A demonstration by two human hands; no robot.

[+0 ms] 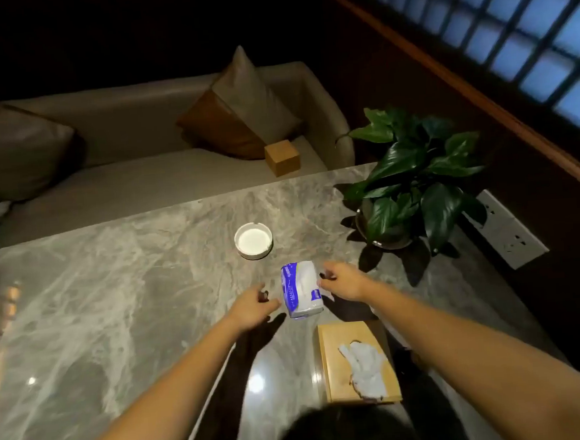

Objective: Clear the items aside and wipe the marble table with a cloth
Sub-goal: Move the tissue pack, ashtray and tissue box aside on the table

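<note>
Dim light covers the beige leather sofa (158,126) behind the grey veined marble table (115,300). On the table's right side stands a dark green leafy potted plant (412,177). Nearer the person lies a flat wooden tissue box (333,364) with white tissue coming out of its top. At the table's middle lies a blue and white plastic tissue pack (302,289), and beyond it a round white ashtray (253,240). The left hand (253,306) is half open just beside the pack. The right hand (342,281) touches the pack's right edge with bent fingers; a firm grip I cannot tell.
</note>
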